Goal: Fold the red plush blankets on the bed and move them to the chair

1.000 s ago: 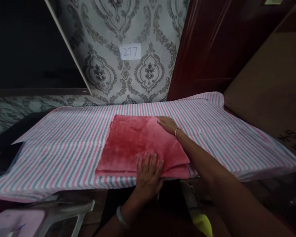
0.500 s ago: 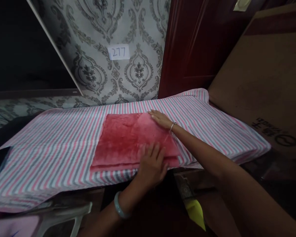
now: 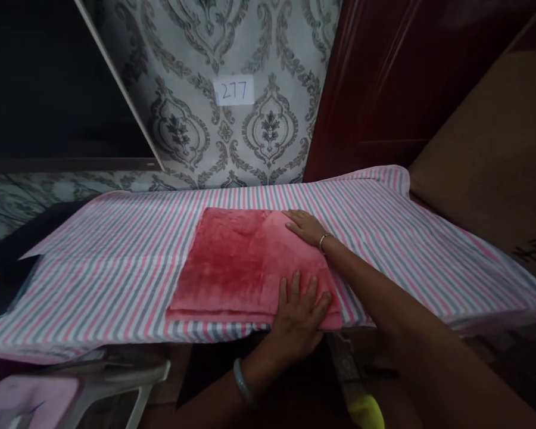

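A folded red plush cloth (image 3: 232, 262) lies flat on a striped sheet (image 3: 129, 256) of pink, grey and white. My left hand (image 3: 298, 310), a pale bangle at its wrist, rests on the cloth's near right part with fingers spread. Toward the far right corner, my right hand (image 3: 307, 226) lies on the cloth, fingers stretched out, a thin bracelet at the wrist. Neither hand grips the cloth. Its near edge shows stacked folded layers.
A dark screen (image 3: 62, 89) stands behind at the left. A paper marked 277 (image 3: 234, 90) is on the patterned wall. At right are a dark red door (image 3: 375, 89) and a cardboard box (image 3: 495, 137). A plastic chair (image 3: 116, 381) stands at front left.
My left hand has slid right across the cloth, toward its near right corner. My right hand stays near the far right corner. The camera view has shifted somewhat.
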Demonstrator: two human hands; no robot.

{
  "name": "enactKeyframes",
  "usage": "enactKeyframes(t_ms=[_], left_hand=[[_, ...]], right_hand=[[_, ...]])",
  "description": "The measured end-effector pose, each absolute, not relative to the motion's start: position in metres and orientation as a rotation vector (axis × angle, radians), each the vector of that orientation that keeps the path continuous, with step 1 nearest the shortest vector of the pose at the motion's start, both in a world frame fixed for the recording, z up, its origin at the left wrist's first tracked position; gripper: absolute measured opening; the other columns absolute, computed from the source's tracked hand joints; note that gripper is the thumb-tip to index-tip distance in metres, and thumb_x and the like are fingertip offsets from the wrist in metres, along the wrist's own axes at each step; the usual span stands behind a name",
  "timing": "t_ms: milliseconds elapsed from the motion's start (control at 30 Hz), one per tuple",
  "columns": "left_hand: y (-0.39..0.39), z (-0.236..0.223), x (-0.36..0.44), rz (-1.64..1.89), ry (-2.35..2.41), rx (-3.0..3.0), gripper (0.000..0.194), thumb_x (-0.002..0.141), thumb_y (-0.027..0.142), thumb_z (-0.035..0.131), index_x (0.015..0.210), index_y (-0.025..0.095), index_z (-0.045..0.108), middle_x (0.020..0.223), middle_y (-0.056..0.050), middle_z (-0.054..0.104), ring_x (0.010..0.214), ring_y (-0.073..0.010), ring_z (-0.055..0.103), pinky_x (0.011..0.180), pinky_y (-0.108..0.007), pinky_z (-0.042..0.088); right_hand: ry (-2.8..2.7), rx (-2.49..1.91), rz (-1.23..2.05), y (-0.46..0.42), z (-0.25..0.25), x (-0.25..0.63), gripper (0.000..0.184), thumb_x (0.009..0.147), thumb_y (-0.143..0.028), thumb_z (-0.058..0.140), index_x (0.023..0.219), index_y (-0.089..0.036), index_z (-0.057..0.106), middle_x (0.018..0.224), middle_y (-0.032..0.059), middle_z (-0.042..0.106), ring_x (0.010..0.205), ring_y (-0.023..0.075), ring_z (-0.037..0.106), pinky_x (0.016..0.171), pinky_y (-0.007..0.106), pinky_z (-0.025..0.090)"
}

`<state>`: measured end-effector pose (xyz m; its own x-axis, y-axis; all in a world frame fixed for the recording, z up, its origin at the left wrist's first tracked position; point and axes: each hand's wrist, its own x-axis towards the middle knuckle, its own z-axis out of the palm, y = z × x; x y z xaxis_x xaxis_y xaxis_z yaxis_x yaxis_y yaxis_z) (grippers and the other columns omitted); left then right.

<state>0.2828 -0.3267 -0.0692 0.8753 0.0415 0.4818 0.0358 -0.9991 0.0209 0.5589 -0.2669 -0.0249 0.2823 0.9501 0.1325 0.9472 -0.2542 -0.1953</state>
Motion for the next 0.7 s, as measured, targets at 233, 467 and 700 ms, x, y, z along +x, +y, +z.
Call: enactKeyframes(t_ms=[233,467,700], left_hand=[[-0.325,-0.071,0.282,0.792,0.036,3.010,0.072,0.088,0.044,0.062,0.154,0.022,0.044,0.164,-0.015,0.034,0.152,-0.0493,0.015,0.120,-0.068,0.010],[-0.328,-0.052,0.270,0.728,0.001,2.954,0.062,0.090,0.040,0.062,0.149,0.023,0.050,0.162,-0.014,0.040,0.149,-0.0467,0.028,0.118,-0.070,0.021],[-0.304,0.032,0.227,0.840,-0.332,2.594,0.034,0.101,0.024,0.042,0.119,0.019,0.070,0.113,-0.008,0.074,0.109,-0.0178,0.067,0.098,-0.033,0.053]], right_hand=[[-1.741,-2.268,-0.037,-0.264,-0.038,0.561,0.066,0.106,-0.056,0.024,0.160,-0.021,0.036,0.161,0.0113,0.041,0.149,0.0280,0.036,0.120,0.049,0.033],[-1.619,-2.525,0.081,-0.271,0.006,0.536,0.060,0.106,-0.053,0.029,0.161,-0.030,0.032,0.168,0.0067,0.028,0.154,0.0356,0.024,0.117,0.067,0.030],[-2.173,-1.881,-0.095,-0.282,0.029,0.436,0.059,0.104,-0.048,0.044,0.160,-0.032,0.036,0.170,0.0030,0.022,0.157,0.0339,0.013,0.125,0.066,0.013]])
